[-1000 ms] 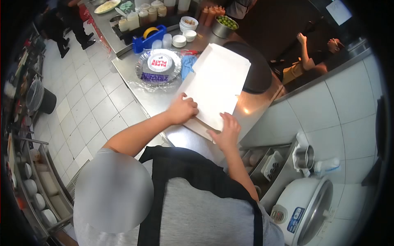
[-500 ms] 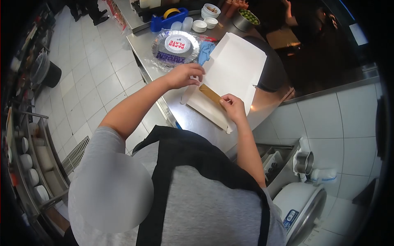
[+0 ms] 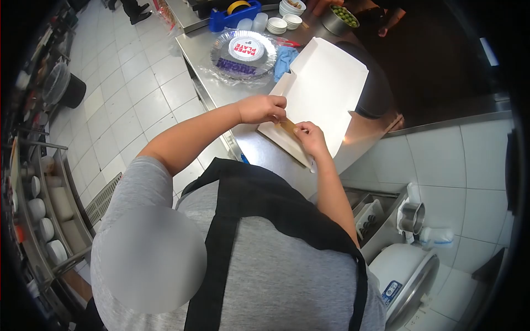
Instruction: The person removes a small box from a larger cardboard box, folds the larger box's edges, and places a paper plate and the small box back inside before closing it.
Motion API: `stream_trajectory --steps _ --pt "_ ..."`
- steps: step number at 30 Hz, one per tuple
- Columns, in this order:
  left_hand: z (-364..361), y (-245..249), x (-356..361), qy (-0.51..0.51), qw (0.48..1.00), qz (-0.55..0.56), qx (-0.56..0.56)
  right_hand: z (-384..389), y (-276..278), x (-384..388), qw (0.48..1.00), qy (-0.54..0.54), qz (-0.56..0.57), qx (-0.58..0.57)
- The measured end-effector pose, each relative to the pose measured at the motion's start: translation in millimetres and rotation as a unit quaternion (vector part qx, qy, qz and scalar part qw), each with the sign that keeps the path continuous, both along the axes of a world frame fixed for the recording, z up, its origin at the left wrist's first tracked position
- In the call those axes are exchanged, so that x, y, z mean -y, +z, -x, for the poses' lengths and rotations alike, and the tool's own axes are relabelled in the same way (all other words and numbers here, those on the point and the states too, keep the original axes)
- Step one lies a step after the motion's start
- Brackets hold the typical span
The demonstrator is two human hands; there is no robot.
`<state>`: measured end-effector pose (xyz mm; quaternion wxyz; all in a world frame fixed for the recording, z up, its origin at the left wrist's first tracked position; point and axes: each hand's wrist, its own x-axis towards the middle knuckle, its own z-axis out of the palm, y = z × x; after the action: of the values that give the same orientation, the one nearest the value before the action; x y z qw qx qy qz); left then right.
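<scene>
An open white cardboard box (image 3: 328,74) lies on the steel counter (image 3: 256,144) with its lid folded back. Over its near part, a brown strip of tape (image 3: 289,127) stretches between my two hands. My left hand (image 3: 264,109) has its fingers closed on the strip's left end. At the other end, my right hand (image 3: 310,137) pinches the strip between thumb and fingers. The strip hides part of the box's near edge, and whether it touches the cardboard is hard to tell.
Beyond the box are packaged paper plates (image 3: 244,52), a blue cloth (image 3: 285,60), a blue tape dispenser (image 3: 234,16), small white bowls (image 3: 277,25) and a pot of green fruit (image 3: 340,21). A black round object (image 3: 375,88) sits behind the lid. Another person's hand (image 3: 386,27) shows at the top.
My left hand has closed on the strip's left end, and less of the strip shows between my hands. The view has shifted slightly.
</scene>
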<state>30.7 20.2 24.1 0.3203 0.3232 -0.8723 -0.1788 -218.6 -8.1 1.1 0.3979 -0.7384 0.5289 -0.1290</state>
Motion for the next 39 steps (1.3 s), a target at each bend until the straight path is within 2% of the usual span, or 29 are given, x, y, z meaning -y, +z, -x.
stream_trajectory --steps 4,7,10,13,15,19,22,25,28,30,32,33,34,37,39 --pt "2 0 -1 0.061 0.998 0.034 -0.003 -2 1 2 0.998 -0.002 -0.038 0.045" --pt "3 -5 0 0.156 0.987 -0.028 -0.030 -7 7 -1 0.998 0.013 -0.025 0.060" --pt "5 -7 0 0.183 0.983 -0.021 -0.022 -11 9 -4 0.997 0.023 -0.020 0.066" --pt "8 -7 -1 0.188 0.982 0.012 -0.018 -14 7 -6 0.996 0.004 -0.029 0.079" --pt "10 -7 -1 0.150 0.986 0.065 0.020 -16 7 -4 0.996 -0.019 -0.052 0.075" --pt "17 -9 -3 0.099 0.985 0.118 0.079 -23 5 -3 0.994 -0.027 -0.020 0.108" --pt "18 -10 -3 0.091 0.986 0.110 0.083 -31 16 -7 0.997 -0.018 0.009 0.079" --pt "13 -5 -3 0.104 0.990 0.042 0.085 -36 25 -12 0.997 0.005 0.066 0.040" --pt "6 3 -3 0.190 0.980 -0.060 -0.025 -23 34 -18 0.991 0.011 0.130 0.010" --pt "-8 7 3 0.249 0.959 -0.076 -0.115 1 41 -10 0.985 -0.011 0.172 0.013" --pt "-15 9 9 0.289 0.934 -0.099 -0.185 34 58 11 0.968 -0.086 0.224 0.075" --pt "-16 8 11 0.302 0.923 -0.114 -0.209 57 69 27 0.948 -0.080 0.278 0.133" --pt "-15 7 13 0.315 0.911 -0.130 -0.232 65 106 25 0.923 -0.091 0.322 0.189" --pt "2 5 16 0.244 0.947 -0.142 -0.154 101 164 44 0.830 -0.242 0.387 0.320" --pt "16 -20 15 0.117 0.990 -0.070 0.021 107 206 30 0.775 -0.294 0.444 0.341"
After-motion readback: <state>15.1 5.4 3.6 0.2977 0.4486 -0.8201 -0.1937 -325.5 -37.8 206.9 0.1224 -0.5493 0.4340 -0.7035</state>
